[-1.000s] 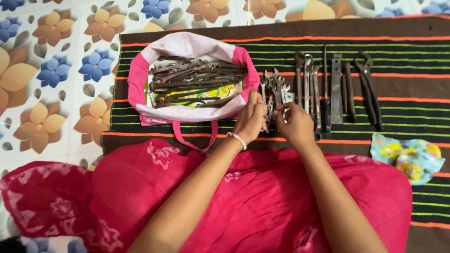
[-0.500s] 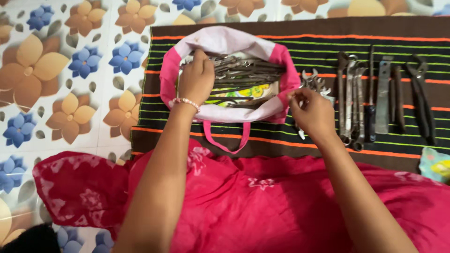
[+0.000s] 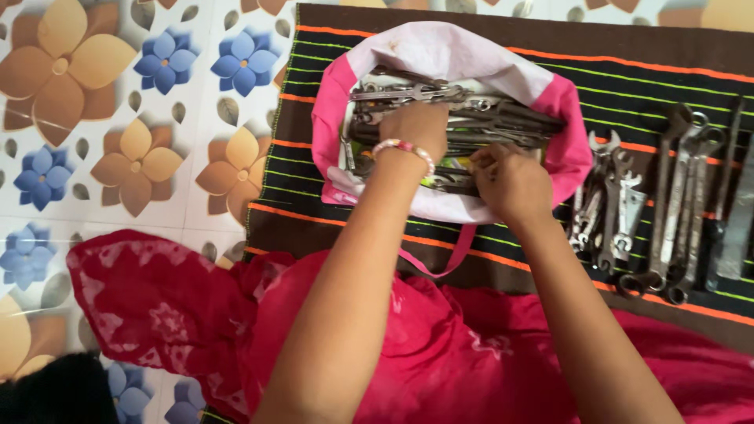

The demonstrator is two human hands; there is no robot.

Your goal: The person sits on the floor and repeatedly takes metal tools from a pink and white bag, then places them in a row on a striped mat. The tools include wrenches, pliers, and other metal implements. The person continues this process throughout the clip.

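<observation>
A pink and white cloth bag lies open on a dark striped mat, filled with several rusty wrenches and pliers. My left hand, with a bead bracelet at the wrist, reaches down into the middle of the bag, fingers curled among the tools. My right hand rests at the bag's near rim, its fingertips touching the tools inside. What either hand grips is hidden by the fingers.
Right of the bag, small spanners and longer wrenches lie in a row on the mat. A flat metal bar sits at the right edge. Flower-patterned floor tiles lie left; my red garment covers the foreground.
My right hand left the row of small spanners and moved left to the bag. My left hand shifted from the bag's left side to its middle. The view moved closer.
</observation>
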